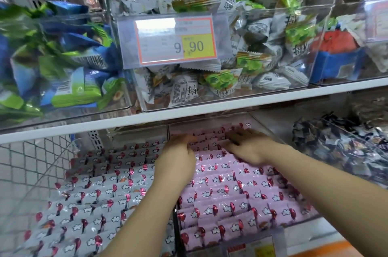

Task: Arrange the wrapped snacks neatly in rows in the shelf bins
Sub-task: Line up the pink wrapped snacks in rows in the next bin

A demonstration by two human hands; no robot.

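The left hand [178,159] lies palm-down on the pink snacks [231,193], its fingers reaching to the far rows. Motion blur hides whether they pinch a packet or only press, so I cannot tell its grip. Just beside it, the right hand [251,145] rests flat on the same far rows, its fingers spread and straight, gripping nothing. Both forearms come in from the bottom edge and cross over the near rows. The pink snacks fill the pink bin [210,251] on the lower shelf, standing on edge in tidy overlapping rows from front to back; each shows a red balloon and a white cloud. A label [252,248] sits on the bin's front wall, too blurred to read. Touching it on the left, the left bin [136,133] holds grey snacks [94,193] with the same print, also in rows. Left of that is wire mesh [31,162]. To the right, a heap of dark packets [336,147] lies loose. Above the hands runs the white shelf edge [189,118]. On it stands a clear top bin [273,10] heaped with white and green packets [247,59], with a price tag [176,40] reading 9.90 on its front. Blue-green packets [52,57] fill the bin to its left, and a red and blue packet [336,51] shows in the bin to its right.
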